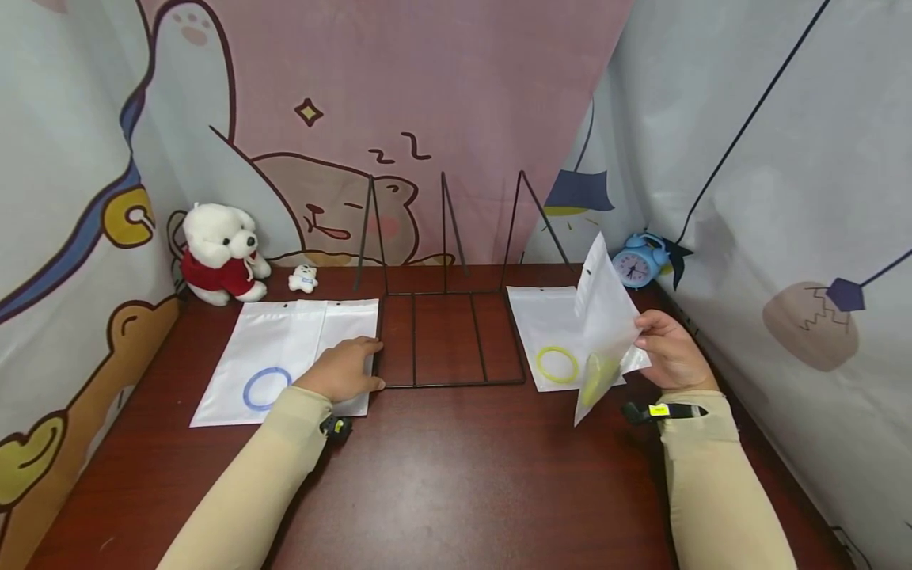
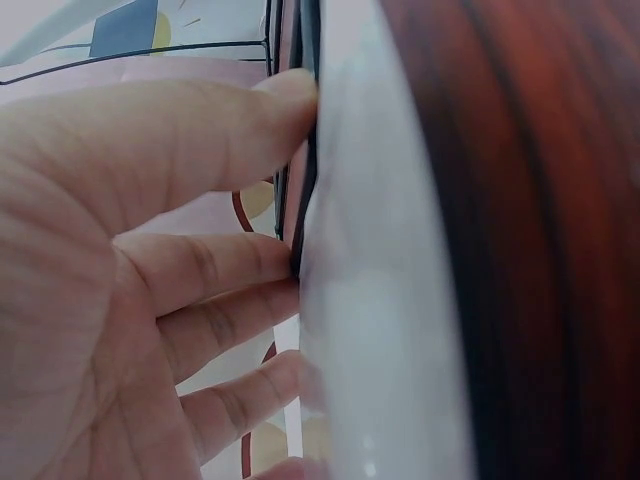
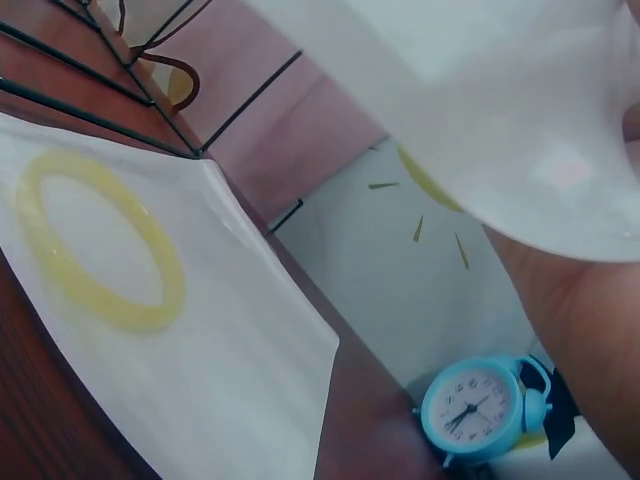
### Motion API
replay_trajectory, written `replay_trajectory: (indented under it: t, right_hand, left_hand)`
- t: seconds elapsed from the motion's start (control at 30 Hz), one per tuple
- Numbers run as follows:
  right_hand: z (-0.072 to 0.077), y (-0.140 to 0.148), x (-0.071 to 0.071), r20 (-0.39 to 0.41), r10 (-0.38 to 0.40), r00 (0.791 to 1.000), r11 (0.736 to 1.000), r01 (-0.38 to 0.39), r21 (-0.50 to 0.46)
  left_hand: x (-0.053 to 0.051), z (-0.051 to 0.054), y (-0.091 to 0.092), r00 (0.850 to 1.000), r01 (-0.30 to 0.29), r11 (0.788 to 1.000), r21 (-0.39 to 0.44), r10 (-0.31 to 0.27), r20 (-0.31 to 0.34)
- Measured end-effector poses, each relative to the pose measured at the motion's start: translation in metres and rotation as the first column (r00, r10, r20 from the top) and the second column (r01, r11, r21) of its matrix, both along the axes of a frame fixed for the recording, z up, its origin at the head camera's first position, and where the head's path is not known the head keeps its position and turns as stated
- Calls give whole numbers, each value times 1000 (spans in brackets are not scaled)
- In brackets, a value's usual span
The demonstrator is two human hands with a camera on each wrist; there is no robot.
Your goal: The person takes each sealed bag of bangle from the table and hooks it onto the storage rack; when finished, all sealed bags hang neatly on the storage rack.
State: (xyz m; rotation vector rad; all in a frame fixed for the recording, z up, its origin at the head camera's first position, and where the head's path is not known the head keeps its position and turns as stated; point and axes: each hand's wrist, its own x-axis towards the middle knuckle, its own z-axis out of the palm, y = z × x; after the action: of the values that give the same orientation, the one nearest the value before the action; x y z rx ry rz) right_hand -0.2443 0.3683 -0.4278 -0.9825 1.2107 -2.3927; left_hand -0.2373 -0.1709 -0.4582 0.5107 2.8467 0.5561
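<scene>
My right hand [image 1: 671, 347] pinches a cloudy white bag [image 1: 604, 321] above the table [image 1: 499, 475] — yellow showing through; another bag [image 1: 537, 317] holds a yellow ring [image 1: 557, 347]. My left hand [image 1: 343, 370], fingers spread, touches the wire rack [image 1: 453, 385].

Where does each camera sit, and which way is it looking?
Head: worn on the person's head, facing forward and down at the black wire rack; both sleeves, the left hand and the right hand show.
Left wrist: on that wrist, facing the fingers touching a black bar; palm and thumb show too.
Right wrist: on that wrist, facing past the held white bag to the yellow ring and blue clock; part of the right hand shows.
Head and right wrist views both show that ring and clock.
</scene>
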Motion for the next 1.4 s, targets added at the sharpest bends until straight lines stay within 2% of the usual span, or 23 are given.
replay_trajectory:
  t: [0.3,0.53,0.63,0.83,1.1,1.2,1.3,1.4]
  right_hand:
    - [2,-7,-4,-36,29,999,1000,-29,-9]
    - [3,-8,-2,-29,79,996,996,-80,-50]
    - [4,-9,-2,-37,78,996,996,-80,-45]
    - [8,-14,0,-48,-21,999,999,22,27]
    - [10,-21,-3,-44,-93,995,993,96,67]
    - [10,-23,-4,-67,-169,983,977,177,122]
    - [10,-24,-5,-86,-249,965,946,262,190]
    - [12,-26,-7,-83,-272,959,933,284,222]
  left_hand:
    - [0,1,-1,1000,5,1000,3,-5,-5]
    - [0,2,-1,1000,5,1000,-2,-5,-5]
    - [0,2,-2,1000,6,1000,-2,-6,-5]
    - [0,1,-2,1000,6,1000,-1,-6,-4]
    - [-1,1,-2,1000,3,1000,-2,-3,0]
    - [-1,1,-1,1000,2,1000,-2,-2,4]
    - [-1,1,-1,1000,1,1000,0,-1,8]
    - [0,2,0,1000,-2,1000,-1,2,7]
